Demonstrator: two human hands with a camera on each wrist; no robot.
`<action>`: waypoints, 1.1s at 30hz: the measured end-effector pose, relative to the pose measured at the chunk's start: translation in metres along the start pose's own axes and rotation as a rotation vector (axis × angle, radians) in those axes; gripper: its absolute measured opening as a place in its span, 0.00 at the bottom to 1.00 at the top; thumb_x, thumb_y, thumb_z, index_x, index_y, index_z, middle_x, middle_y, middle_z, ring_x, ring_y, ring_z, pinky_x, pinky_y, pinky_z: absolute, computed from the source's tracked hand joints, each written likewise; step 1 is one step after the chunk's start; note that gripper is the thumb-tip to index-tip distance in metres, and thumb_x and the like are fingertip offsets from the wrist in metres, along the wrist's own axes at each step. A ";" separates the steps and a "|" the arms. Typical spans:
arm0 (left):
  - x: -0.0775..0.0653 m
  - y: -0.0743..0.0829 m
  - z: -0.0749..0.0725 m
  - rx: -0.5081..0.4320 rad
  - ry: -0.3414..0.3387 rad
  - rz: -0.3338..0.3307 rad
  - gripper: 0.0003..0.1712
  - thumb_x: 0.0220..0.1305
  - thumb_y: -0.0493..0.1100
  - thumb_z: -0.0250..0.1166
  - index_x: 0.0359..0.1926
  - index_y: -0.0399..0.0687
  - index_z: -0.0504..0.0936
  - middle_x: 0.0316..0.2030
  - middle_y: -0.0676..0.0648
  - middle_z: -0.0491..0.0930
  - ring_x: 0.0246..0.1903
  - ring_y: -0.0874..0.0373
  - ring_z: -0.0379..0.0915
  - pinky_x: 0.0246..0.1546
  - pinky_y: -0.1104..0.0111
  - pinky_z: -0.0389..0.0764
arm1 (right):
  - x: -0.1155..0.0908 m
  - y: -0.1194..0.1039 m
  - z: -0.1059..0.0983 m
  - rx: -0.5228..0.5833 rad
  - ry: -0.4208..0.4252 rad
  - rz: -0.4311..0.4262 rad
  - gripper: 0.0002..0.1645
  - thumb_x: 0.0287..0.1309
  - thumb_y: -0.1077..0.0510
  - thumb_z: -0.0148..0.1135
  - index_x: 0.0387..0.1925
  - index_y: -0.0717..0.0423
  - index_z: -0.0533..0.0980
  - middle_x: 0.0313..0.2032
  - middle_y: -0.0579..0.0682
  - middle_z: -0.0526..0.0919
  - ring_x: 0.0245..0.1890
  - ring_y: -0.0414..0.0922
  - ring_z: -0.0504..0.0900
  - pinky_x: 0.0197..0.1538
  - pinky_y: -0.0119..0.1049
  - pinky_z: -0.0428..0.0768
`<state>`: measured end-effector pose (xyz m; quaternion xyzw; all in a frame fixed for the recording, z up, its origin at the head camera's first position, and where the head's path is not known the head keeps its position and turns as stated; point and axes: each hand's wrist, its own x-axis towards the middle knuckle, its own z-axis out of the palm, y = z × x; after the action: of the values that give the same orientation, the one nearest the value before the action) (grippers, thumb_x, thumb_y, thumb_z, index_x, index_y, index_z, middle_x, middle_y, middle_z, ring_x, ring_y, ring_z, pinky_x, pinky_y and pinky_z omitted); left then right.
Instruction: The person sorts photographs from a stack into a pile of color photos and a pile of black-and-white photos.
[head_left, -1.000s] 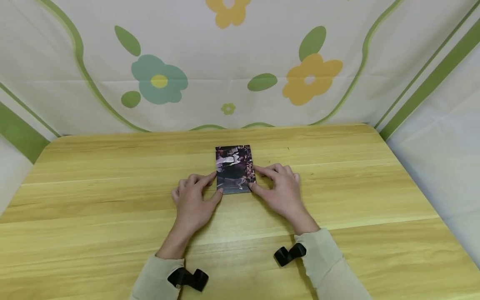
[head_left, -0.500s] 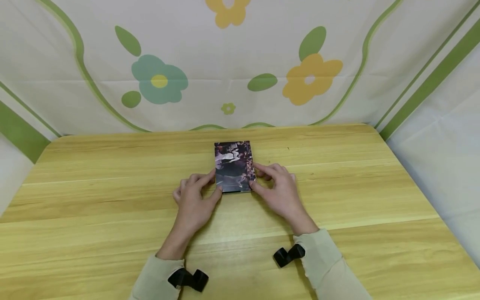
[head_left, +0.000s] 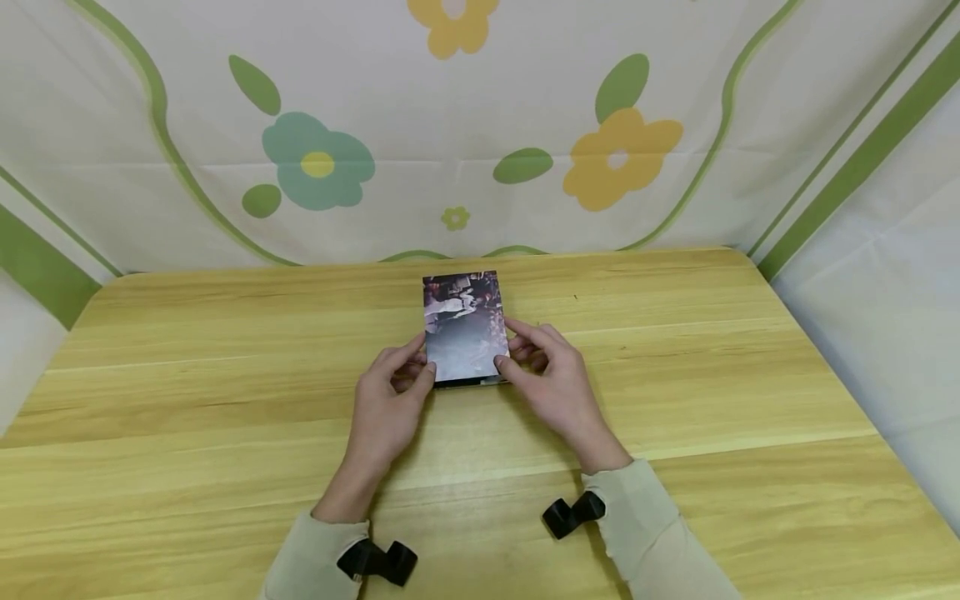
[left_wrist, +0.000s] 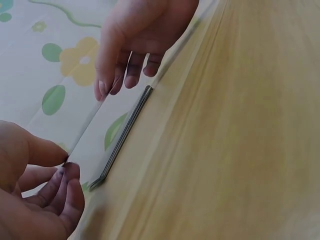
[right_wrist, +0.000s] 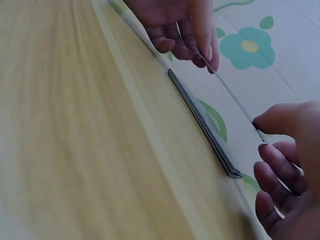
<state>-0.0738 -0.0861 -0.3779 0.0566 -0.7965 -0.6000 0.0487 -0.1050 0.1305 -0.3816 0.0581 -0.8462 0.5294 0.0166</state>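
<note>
A glossy photo card (head_left: pixel 463 337), printed with a figure in white before a crowd, is held between both hands above the table. My left hand (head_left: pixel 388 400) pinches its left edge near the lower corner with thumb and fingers. The right hand (head_left: pixel 553 383) pinches the opposite edge the same way. Edge-on, the card (left_wrist: pixel 86 129) is a thin line in the left wrist view. Beneath it, apart from it, a thin stack of cards (right_wrist: pixel 200 122) lies flat on the table. From above, the lifted card covers nearly all of that stack.
The wood-grain table (head_left: pixel 225 467) extends around the hands. Behind its far edge hangs a white cloth (head_left: pixel 450 125) with printed flowers and leaves, and similar white cloth (head_left: pixel 892 275) flanks the right side. Black wrist devices (head_left: pixel 378 561) sit at both beige sleeves.
Both hands have raised the top photo card off the stack. It now appears larger and farther up the view, with a dark strip of the stack showing below its near edge.
</note>
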 end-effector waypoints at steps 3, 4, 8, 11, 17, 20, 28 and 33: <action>-0.001 0.001 0.001 -0.028 0.006 -0.003 0.25 0.73 0.30 0.66 0.69 0.38 0.81 0.51 0.36 0.84 0.49 0.50 0.83 0.47 0.83 0.80 | 0.000 -0.001 0.000 0.015 0.001 0.013 0.32 0.65 0.60 0.74 0.70 0.47 0.80 0.49 0.51 0.85 0.47 0.46 0.83 0.51 0.35 0.82; -0.001 0.002 0.002 -0.037 0.006 -0.003 0.25 0.73 0.30 0.65 0.69 0.37 0.81 0.51 0.35 0.83 0.48 0.50 0.84 0.47 0.83 0.80 | 0.000 0.000 0.000 0.020 0.005 0.014 0.32 0.65 0.60 0.74 0.70 0.48 0.80 0.49 0.51 0.85 0.47 0.45 0.83 0.51 0.33 0.82; 0.003 0.007 0.009 -0.042 -0.015 -0.027 0.25 0.72 0.30 0.66 0.69 0.35 0.81 0.51 0.36 0.83 0.47 0.50 0.83 0.47 0.80 0.82 | 0.001 0.003 -0.003 0.055 0.047 0.033 0.30 0.65 0.61 0.73 0.69 0.50 0.81 0.49 0.54 0.85 0.46 0.44 0.82 0.50 0.28 0.82; 0.006 0.015 0.017 -0.018 -0.053 -0.048 0.26 0.72 0.31 0.67 0.69 0.36 0.80 0.51 0.37 0.84 0.47 0.50 0.83 0.49 0.74 0.85 | 0.001 0.008 -0.009 0.079 0.101 0.064 0.27 0.66 0.61 0.72 0.66 0.52 0.83 0.49 0.55 0.86 0.46 0.43 0.82 0.49 0.25 0.81; 0.007 0.034 0.051 -0.019 -0.059 -0.036 0.26 0.67 0.29 0.70 0.66 0.33 0.81 0.47 0.36 0.86 0.44 0.48 0.85 0.48 0.64 0.89 | 0.010 0.019 -0.031 0.091 0.208 0.145 0.21 0.67 0.60 0.72 0.60 0.53 0.86 0.45 0.52 0.86 0.45 0.40 0.81 0.48 0.23 0.80; 0.007 0.043 0.077 -0.030 -0.061 -0.024 0.27 0.65 0.28 0.71 0.65 0.33 0.81 0.45 0.37 0.86 0.41 0.51 0.85 0.43 0.67 0.89 | 0.015 0.024 -0.045 0.089 0.296 0.185 0.20 0.65 0.61 0.72 0.58 0.53 0.87 0.40 0.44 0.85 0.43 0.38 0.80 0.47 0.22 0.79; 0.013 0.058 0.121 0.047 -0.119 0.000 0.26 0.68 0.30 0.70 0.66 0.30 0.80 0.44 0.39 0.87 0.37 0.55 0.84 0.39 0.70 0.87 | 0.018 0.040 -0.069 0.089 0.494 0.279 0.18 0.63 0.60 0.71 0.54 0.54 0.89 0.32 0.32 0.81 0.37 0.35 0.78 0.36 0.22 0.76; 0.018 0.060 0.129 0.075 -0.125 -0.021 0.26 0.68 0.30 0.70 0.66 0.31 0.81 0.42 0.41 0.87 0.37 0.56 0.82 0.39 0.69 0.86 | 0.019 0.044 -0.074 0.071 0.507 0.288 0.18 0.63 0.59 0.71 0.55 0.54 0.89 0.31 0.31 0.81 0.37 0.35 0.77 0.36 0.22 0.76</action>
<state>-0.1118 0.0499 -0.3558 0.0292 -0.8193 -0.5725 -0.0096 -0.1317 0.2145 -0.3863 -0.1962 -0.7956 0.5532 0.1502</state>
